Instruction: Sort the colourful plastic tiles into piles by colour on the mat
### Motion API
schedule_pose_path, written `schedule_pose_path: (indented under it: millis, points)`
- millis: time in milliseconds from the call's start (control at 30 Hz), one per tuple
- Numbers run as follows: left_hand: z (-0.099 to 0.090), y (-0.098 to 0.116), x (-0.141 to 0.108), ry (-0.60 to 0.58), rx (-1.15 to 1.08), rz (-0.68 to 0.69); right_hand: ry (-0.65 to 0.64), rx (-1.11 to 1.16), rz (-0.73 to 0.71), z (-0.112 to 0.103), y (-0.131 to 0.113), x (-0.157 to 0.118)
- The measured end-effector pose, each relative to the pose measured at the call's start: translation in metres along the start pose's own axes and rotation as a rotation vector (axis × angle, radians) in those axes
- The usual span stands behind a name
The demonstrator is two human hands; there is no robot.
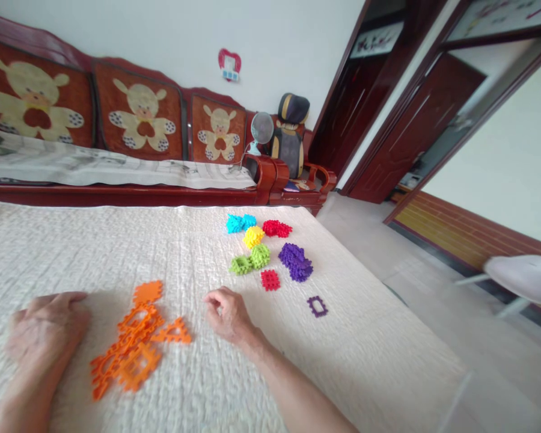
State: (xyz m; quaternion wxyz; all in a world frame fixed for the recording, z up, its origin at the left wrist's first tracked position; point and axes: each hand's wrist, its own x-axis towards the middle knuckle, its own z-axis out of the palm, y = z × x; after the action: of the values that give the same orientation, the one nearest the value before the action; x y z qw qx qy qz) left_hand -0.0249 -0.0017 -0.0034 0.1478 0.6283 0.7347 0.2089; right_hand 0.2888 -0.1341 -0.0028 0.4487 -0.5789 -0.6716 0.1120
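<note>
Head view: a person's two bare hands rest over a pale quilted cloth [198, 385], with toy building pieces between and beyond them. The right hand [229, 311] is loosely curled, thumb close to the forefinger; no piece shows in it, but its inside is hidden, so I cannot tell whether it holds anything. The left hand [49, 328] lies palm down at the near left, fingers slightly bent; nothing shows beneath it, and its underside cannot be seen.

Between the hands, nearer the left one, lie orange pieces [135, 337], notched along their edges and overlapping in a slanting row. They sit within easy reach of both hands, perhaps so either can pick from them. An orange triangle [183, 335] lies on their right, and a solid orange square [148, 291] at their far end.

Farther off, to the right, small heaps seem sorted by colour: green [259, 257], yellow [253, 237], blue [234, 224], red [277, 228] and purple [296, 263]. The gaps between most of them probably keep the colours distinct. A single red square [270, 280] and a purple frame [312, 307] lie apart, on the near side of the heaps.

Beyond the cloth stand a wooden sofa [189, 195] and a small fan [262, 128]; a pale stool [525, 276] stands at the far right.
</note>
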Motion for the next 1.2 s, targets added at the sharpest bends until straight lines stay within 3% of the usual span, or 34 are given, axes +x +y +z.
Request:
schedule_pose_path:
  millis: [100, 233, 367, 500, 633, 767, 933, 1100, 1200]
  points:
    - [0.000, 0.007, 0.003, 0.036, 0.069, -0.106, 0.186, -0.053, 0.051, -0.037, 0.008, -0.013]
    - [0.003, 0.009, 0.007, 0.001, 0.093, -0.153, 0.439, -0.219, 0.328, -0.091, 0.043, -0.023]
    - [0.005, 0.008, 0.008, 0.019, 0.105, -0.168, 0.306, -0.481, 0.621, -0.119, 0.070, -0.019]
    - [0.004, 0.012, 0.006, 0.028, 0.119, -0.159, 0.125, -0.652, 0.687, -0.118, 0.072, -0.011]
    - [-0.001, 0.020, -0.002, 0.045, 0.095, -0.148, 0.092, -0.642, 0.686, -0.114, 0.076, -0.007]
    - [-0.003, 0.028, -0.014, 0.136, 0.069, -0.090, 0.170, -0.436, 0.726, -0.113, 0.089, -0.006]
    - [-0.003, 0.032, -0.019, 0.159, 0.089, -0.081, 0.297, -0.095, 0.735, -0.105, 0.098, -0.005]
    - [-0.002, 0.029, -0.018, 0.126, 0.067, -0.081, 0.291, 0.250, 0.759, -0.102, 0.073, -0.007]
    - [0.001, 0.024, -0.014, 0.132, 0.061, -0.109, 0.231, 0.339, 0.803, -0.104, 0.056, -0.009]
